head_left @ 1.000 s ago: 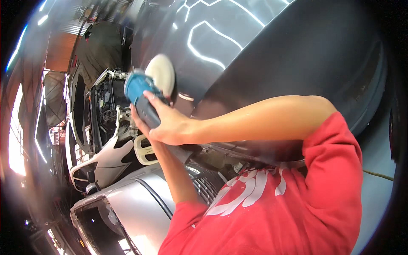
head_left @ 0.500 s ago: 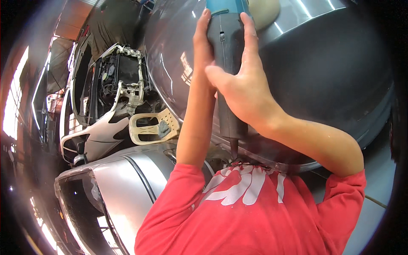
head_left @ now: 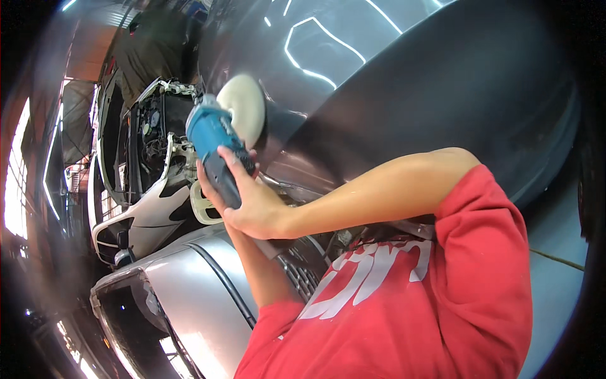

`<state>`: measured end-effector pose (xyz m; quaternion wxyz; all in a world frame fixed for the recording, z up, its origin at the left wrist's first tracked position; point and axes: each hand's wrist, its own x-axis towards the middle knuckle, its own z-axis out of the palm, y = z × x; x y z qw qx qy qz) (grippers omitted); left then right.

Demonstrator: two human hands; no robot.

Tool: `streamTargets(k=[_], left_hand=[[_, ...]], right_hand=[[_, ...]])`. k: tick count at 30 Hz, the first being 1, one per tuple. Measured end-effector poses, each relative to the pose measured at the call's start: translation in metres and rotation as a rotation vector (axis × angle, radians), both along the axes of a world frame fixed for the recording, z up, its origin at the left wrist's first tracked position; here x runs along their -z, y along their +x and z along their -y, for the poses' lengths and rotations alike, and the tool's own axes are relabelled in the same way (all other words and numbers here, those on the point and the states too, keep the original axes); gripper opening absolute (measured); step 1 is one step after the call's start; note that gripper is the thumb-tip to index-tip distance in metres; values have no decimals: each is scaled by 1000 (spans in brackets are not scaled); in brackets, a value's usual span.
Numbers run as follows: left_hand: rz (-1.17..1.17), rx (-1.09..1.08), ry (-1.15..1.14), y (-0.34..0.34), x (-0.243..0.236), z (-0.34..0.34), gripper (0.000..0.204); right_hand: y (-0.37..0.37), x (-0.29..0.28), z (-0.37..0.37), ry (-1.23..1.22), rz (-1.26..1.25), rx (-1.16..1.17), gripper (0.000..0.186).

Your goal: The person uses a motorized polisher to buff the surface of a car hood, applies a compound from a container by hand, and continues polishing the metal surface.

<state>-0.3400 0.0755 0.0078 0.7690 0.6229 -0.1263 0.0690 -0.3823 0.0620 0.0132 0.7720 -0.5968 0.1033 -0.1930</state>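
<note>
Right now the right hand point(head_left: 255, 205) wraps firmly around the dark body of the blue polisher point(head_left: 214, 148), fingers curled over the grip, arm crossing in from 3 o'clock. The left hand is mostly hidden behind the right one and the tool; its forearm rises from 6 o'clock toward the handle, and it looks closed on the rear of the polisher, but I cannot tell for sure. The polisher sits left of centre, at about 10 o'clock from the middle of the view, its white foam pad point(head_left: 243, 107) facing the glossy dark car panel point(head_left: 429, 107) and touching or nearly touching it near the panel's edge.

Risks, as a judgement:
- Pad sits close to the panel edge, so a tilt could let the rim bite and burn through paint there.
- Arms are crossed, so control is awkward; the tool could kick sideways toward the silver car point(head_left: 189, 284) at 7 o'clock or the stripped white car front point(head_left: 151, 189) at 9 o'clock.
- If only one hand truly holds it, the grip may slip.
- Red shirt point(head_left: 410, 303) hangs close under the tool; loose cloth or a cord, not seen here, could catch.
</note>
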Motion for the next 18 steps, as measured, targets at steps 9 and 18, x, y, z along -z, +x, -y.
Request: streamTargets(k=[9, 18], left_hand=[[-320, 212, 107, 45, 4, -24, 56], [19, 648, 233, 14, -44, 74, 56]], right_hand=[[1, 2, 16, 53, -4, -102, 104], [-48, -32, 80, 105, 154, 225, 97]])
